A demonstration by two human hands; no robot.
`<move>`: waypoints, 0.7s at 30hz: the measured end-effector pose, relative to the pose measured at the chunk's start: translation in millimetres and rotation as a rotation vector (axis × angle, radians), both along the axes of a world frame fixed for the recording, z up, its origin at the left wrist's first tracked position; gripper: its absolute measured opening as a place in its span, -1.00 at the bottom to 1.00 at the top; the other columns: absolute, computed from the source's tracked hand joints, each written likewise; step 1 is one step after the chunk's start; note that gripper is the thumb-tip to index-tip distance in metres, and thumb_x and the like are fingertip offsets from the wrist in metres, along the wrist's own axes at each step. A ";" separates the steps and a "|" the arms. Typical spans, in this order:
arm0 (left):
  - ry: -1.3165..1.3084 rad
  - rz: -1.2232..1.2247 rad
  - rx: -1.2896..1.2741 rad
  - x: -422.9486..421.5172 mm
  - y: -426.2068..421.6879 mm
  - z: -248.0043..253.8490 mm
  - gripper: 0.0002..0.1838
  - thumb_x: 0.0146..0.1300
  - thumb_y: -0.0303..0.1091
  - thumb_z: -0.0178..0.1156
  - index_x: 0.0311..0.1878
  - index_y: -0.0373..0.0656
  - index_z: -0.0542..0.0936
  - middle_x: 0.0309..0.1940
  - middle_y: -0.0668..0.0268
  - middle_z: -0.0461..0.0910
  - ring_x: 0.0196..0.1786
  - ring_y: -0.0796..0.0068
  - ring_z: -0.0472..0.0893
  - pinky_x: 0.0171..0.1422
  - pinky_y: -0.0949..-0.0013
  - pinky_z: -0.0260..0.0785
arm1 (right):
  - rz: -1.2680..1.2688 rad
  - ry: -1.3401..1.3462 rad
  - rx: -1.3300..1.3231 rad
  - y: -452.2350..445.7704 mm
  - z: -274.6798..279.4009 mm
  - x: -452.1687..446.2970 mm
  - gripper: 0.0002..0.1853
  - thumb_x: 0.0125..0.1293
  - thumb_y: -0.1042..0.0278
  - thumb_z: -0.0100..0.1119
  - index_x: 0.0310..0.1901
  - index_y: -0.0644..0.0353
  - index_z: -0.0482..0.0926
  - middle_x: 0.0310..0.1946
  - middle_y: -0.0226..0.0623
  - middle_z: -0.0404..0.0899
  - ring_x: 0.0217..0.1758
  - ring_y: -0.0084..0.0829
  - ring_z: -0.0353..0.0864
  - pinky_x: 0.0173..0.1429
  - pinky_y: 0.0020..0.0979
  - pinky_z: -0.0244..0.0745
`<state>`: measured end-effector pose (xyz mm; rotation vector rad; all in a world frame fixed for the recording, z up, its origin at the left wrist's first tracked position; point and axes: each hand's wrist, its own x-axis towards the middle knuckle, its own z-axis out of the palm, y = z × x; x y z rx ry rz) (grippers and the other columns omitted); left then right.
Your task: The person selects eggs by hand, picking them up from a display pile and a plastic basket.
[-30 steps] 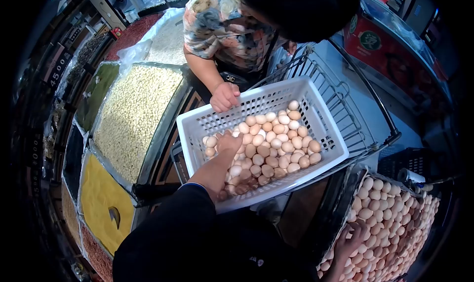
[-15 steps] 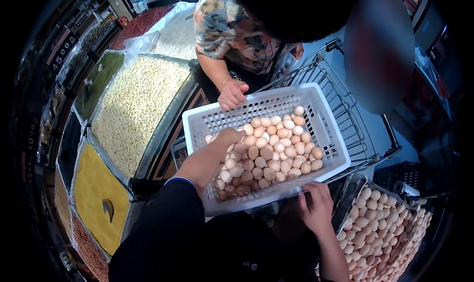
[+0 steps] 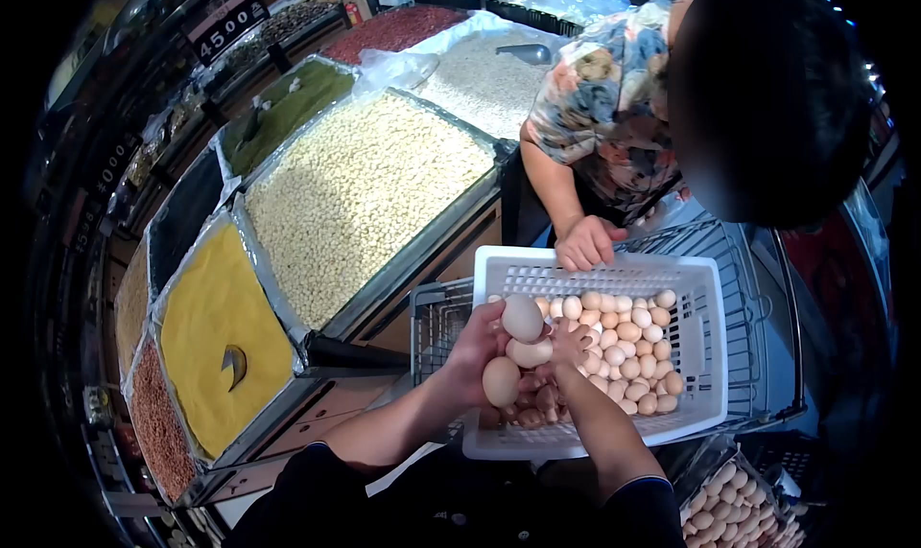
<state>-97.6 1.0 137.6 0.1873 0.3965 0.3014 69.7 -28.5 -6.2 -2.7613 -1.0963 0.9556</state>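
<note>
Clearly, the middle egg (image 3: pixel 528 353) lies between the two hands, its long axis running roughly from the left hand (image 3: pixel 470 356) toward the right hand (image 3: pixel 570 347). The left hand's fingers are curled around it, an upper egg (image 3: pixel 523 317) and a lower egg (image 3: pixel 500 383), all above the left part of the basket (image 3: pixel 710 356). The lower egg's long axis points nearly from near edge to far edge. The right hand's fingers are just right of the middle egg, very near it; whether they grip anything I cannot tell. Loose eggs (image 3: pixel 628 349) spread toward the basket's right edge; another person's hand (image 3: pixel 587 243) rests on its far edge.
</note>
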 end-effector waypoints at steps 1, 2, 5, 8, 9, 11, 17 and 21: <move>0.011 0.016 -0.022 -22.1 -1.2 3.8 -0.30 0.22 0.29 -0.13 0.00 -0.25 0.47 -0.11 0.09 0.49 -0.27 0.17 0.50 -0.48 0.32 0.35 | -0.083 0.001 -0.031 -4.9 -1.2 -28.6 -0.21 0.03 -0.26 0.25 0.25 -0.10 0.25 0.29 0.09 0.01 0.33 0.07 0.09 0.27 0.07 0.20; 0.012 0.035 -0.037 -38.5 -3.0 8.3 -0.30 0.23 0.28 -0.13 0.00 -0.24 0.47 -0.11 0.08 0.48 -0.26 0.17 0.50 -0.48 0.31 0.36 | -0.108 -0.011 0.027 -12.1 -10.6 -49.1 -0.28 0.08 -0.23 0.22 0.22 -0.07 0.28 0.29 0.07 -0.01 0.34 0.03 0.05 0.23 0.11 0.20; -0.057 0.091 -0.061 -47.1 5.0 0.9 -0.32 0.24 0.26 -0.12 0.00 -0.24 0.48 -0.06 0.04 0.45 -0.25 0.17 0.49 -0.46 0.30 0.39 | -0.016 -0.119 0.015 -7.1 -15.5 -48.0 -0.35 0.12 -0.19 0.20 0.17 -0.02 0.34 0.28 0.08 -0.01 0.35 0.02 0.02 0.16 0.12 0.27; -0.091 0.089 -0.066 -52.1 9.8 -0.5 -0.34 0.24 0.24 -0.11 0.01 -0.25 0.48 -0.02 0.03 0.44 -0.25 0.19 0.50 -0.47 0.32 0.40 | 0.019 -0.115 0.141 -6.2 -27.2 -37.8 -0.38 0.13 -0.19 0.20 0.11 0.04 0.43 0.28 0.12 -0.01 0.22 0.04 0.28 0.14 -0.01 0.39; -0.106 0.081 -0.039 -53.4 9.9 -2.5 -0.34 0.25 0.23 -0.11 0.01 -0.25 0.48 -0.01 0.03 0.43 -0.26 0.19 0.50 -0.47 0.32 0.41 | 0.027 -0.112 0.182 -5.8 -24.1 -37.8 -0.39 0.13 -0.19 0.20 0.09 0.06 0.46 0.28 0.13 0.00 0.18 0.04 0.36 0.13 -0.05 0.43; -0.104 0.087 -0.002 -55.8 9.5 -2.6 -0.35 0.25 0.22 -0.11 -0.01 -0.26 0.49 0.00 0.03 0.44 -0.27 0.19 0.49 -0.48 0.33 0.41 | 0.076 -0.066 0.155 -5.8 -15.3 -32.1 -0.39 0.10 -0.18 0.25 0.08 0.07 0.48 0.26 0.16 0.04 0.11 0.01 0.44 0.14 -0.14 0.46; 0.231 0.192 0.077 -65.7 2.7 27.1 -0.36 0.22 0.22 -0.18 -0.16 -0.25 0.53 -0.09 0.00 0.46 -0.33 0.13 0.43 -0.57 0.37 0.29 | -0.489 0.845 0.360 -14.3 14.3 8.3 -0.34 0.13 -0.32 0.17 0.04 0.09 0.49 -0.18 -0.19 0.55 -0.28 -0.28 0.60 -0.26 -0.31 0.56; 0.138 0.164 0.088 -59.1 -7.9 31.0 -0.30 0.17 0.32 -0.17 -0.14 -0.21 0.54 -0.10 -0.02 0.45 -0.34 0.10 0.42 -0.58 0.34 0.31 | -0.966 1.667 0.582 -84.4 127.3 43.2 -0.42 0.24 -0.40 -0.03 -0.09 -0.01 0.49 -0.27 -0.29 0.56 -0.41 -0.31 0.56 -0.54 -0.45 0.35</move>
